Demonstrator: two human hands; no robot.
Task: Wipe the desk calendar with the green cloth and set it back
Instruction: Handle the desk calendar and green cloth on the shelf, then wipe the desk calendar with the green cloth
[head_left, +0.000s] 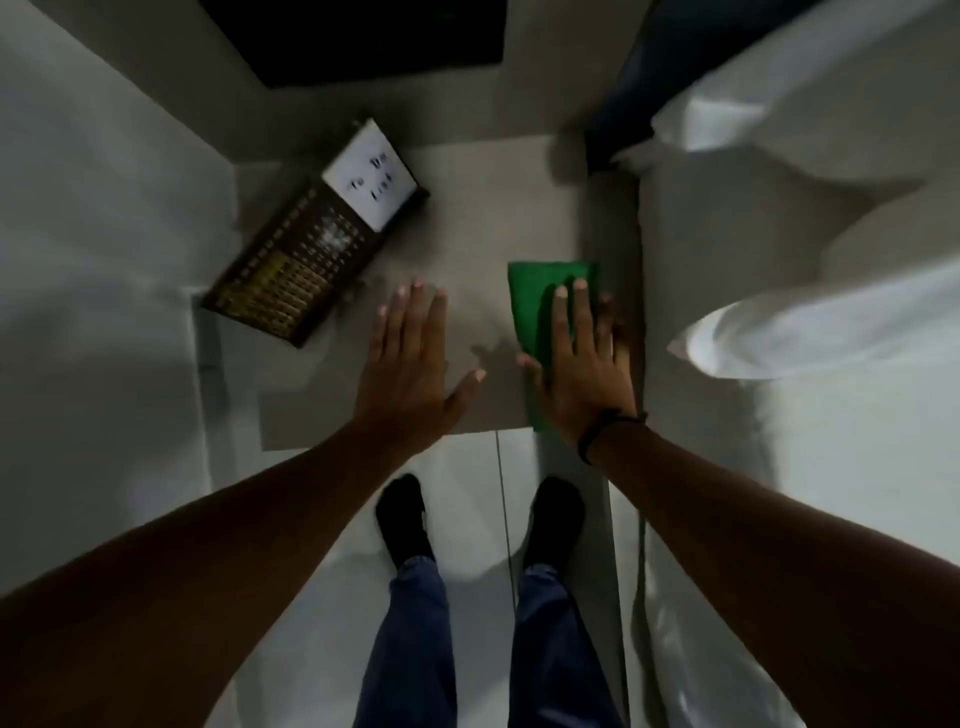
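The desk calendar (306, 249), dark brown with a white "To Do List" pad at its far end, lies tilted at the back left of a small grey table (467, 218). The folded green cloth (535, 301) lies flat at the table's right side. My right hand (584, 358) rests palm down on the cloth, fingers straight and spread. My left hand (410, 358) hovers flat over the table's middle, fingers apart, holding nothing, a little in front and to the right of the calendar.
A bed with white sheets (805, 312) runs along the right. A dark panel (358, 36) sits at the top behind the table. My feet in dark socks (405, 519) stand on the pale floor below the table's near edge.
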